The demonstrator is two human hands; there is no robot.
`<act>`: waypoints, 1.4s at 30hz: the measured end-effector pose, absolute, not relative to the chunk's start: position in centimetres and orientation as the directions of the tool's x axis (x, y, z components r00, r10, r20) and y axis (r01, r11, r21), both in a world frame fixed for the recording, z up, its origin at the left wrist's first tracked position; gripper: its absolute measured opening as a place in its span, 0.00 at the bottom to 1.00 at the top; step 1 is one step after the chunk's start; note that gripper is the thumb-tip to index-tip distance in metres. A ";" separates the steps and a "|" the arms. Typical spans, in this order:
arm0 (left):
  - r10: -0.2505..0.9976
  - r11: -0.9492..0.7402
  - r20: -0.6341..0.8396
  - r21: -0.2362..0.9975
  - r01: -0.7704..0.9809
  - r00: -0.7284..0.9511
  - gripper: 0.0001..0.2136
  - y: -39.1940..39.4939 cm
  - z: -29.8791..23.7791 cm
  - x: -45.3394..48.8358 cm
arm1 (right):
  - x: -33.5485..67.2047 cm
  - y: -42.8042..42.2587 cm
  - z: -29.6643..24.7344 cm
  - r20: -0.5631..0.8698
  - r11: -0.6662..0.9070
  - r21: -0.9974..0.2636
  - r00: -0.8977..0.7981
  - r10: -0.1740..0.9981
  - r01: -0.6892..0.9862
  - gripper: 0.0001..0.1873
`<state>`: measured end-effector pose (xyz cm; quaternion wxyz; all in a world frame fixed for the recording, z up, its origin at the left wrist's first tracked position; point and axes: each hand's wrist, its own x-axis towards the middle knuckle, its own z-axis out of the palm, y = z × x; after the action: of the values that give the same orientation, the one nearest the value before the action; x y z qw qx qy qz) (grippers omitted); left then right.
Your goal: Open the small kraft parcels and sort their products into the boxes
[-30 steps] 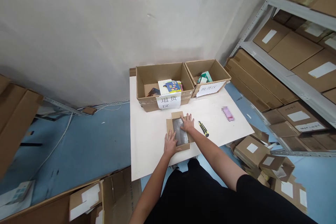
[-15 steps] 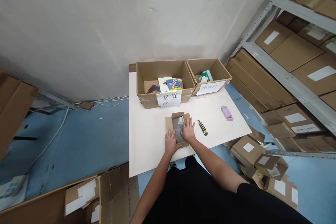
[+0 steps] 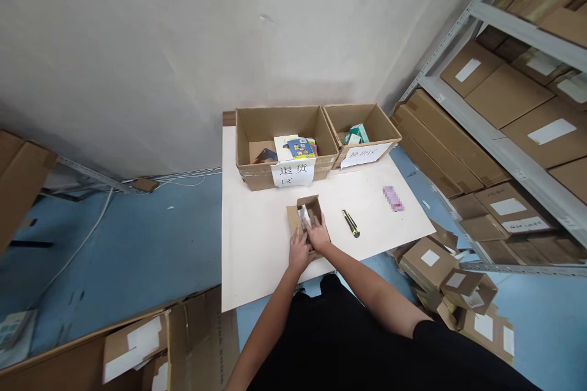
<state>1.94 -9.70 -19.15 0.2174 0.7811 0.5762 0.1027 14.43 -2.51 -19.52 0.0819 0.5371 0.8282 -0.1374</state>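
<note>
Just below centre at six o'clock, the left hand [image 3: 299,250] and right hand [image 3: 318,233] cover most of what lies in the small carton [image 3: 292,220], so I can't identify it from my end. Between three and four, the pink item [image 3: 393,198] reaches me only as blurred squares, and the writing on the shelf label [image 3: 529,224] is too small to read. My view crops the rack [image 3: 527,35] at two, the brown carton [image 3: 18,177] at nine and the large carton [image 3: 206,330] near eight.
</note>
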 end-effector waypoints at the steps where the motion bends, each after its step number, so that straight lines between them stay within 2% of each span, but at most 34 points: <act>1: 0.945 -0.242 -0.088 0.456 0.856 0.314 0.09 -9.7 -19.1 2.0 | 14.2 -2.6 -19.6 -0.287 0.388 -0.156 -0.417 0.862 0.909 0.45; 4: 0.951 -0.225 -0.094 0.439 0.870 0.293 0.10 -9.8 -19.1 1.9 | 13.9 -2.6 -19.2 -0.241 0.366 -0.206 -0.410 0.880 0.907 0.43; 7: 0.963 -0.186 -0.098 0.425 0.886 0.249 0.09 -9.9 -19.0 1.1 | 14.3 -2.3 -18.0 -0.120 0.311 -0.280 -0.354 0.927 0.909 0.38; 11: 0.982 -0.149 -0.051 0.394 0.907 0.184 0.09 -10.3 -18.8 -1.8 | 15.3 -1.9 -16.0 0.018 0.186 -0.478 -0.202 0.979 0.859 0.38; 14: 0.988 -0.121 -0.043 0.375 0.919 0.148 0.09 -10.7 -18.4 -5.5 | 16.2 -1.4 -14.9 0.086 0.104 -0.656 -0.063 0.994 0.747 0.34; 17: 0.989 -0.111 -0.057 0.344 0.932 0.139 0.08 -11.1 -17.8 -10.0 | 17.1 -0.5 -14.9 0.154 0.114 -0.799 0.017 0.988 0.590 0.32; 20: 0.989 -0.094 -0.079 0.301 0.949 0.123 0.09 -11.5 -17.1 -14.5 | 18.4 0.5 -16.7 0.167 0.124 -0.883 0.056 0.984 0.453 0.31; 22: 0.986 -0.093 -0.106 0.276 0.957 0.127 0.08 -11.8 -16.7 -17.1 | 19.4 0.9 -18.7 0.102 0.064 -0.905 0.069 0.992 0.421 0.31; 24: 0.978 -0.107 -0.147 0.242 0.964 0.145 0.05 -12.1 -16.4 -19.1 | 20.5 0.8 -20.8 -0.046 -0.072 -0.875 0.066 0.997 0.479 0.32; 27: 0.966 -0.120 -0.206 0.177 0.977 0.156 0.05 -12.4 -15.7 -20.7 | 21.9 0.1 -23.4 -0.318 -0.286 -0.666 0.085 0.944 0.689 0.38; 29: 0.970 -0.107 -0.200 0.152 0.983 0.136 0.10 -12.6 -15.0 -20.6 | 22.2 -0.5 -24.4 -0.401 -0.306 -0.507 0.093 0.911 0.806 0.40; 31: 0.985 -0.076 -0.141 0.163 0.984 0.100 0.17 -12.8 -13.8 -19.6 | 21.9 -0.6 -25.1 -0.407 -0.224 -0.415 0.040 0.913 0.882 0.39; 34: 0.999 -0.018 -0.031 0.256 0.966 0.027 0.21 -12.8 -11.8 -15.9 | 20.3 -0.3 -25.8 -0.422 -0.091 -0.355 -0.072 0.904 0.930 0.38; 38: 0.999 -0.054 0.021 0.454 0.889 0.049 0.20 -11.5 -10.7 -8.8 | 17.7 0.5 -26.7 -0.516 -0.086 -0.304 -0.088 0.852 0.949 0.44; 40: 0.995 -0.099 0.047 0.546 0.832 0.088 0.20 -10.4 -11.5 -5.7 | 17.0 0.8 -27.1 -0.527 -0.089 -0.270 -0.070 0.847 0.959 0.40; 42: 0.996 -0.089 0.052 0.610 0.787 0.072 0.20 -9.2 -13.2 -3.3 | 17.1 1.3 -27.3 -0.499 -0.078 -0.267 -0.069 0.864 0.961 0.29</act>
<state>-3.34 -9.19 -13.23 0.2193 0.6984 0.6383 0.2380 17.08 1.27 -27.30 0.0851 0.6770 0.6737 -0.2837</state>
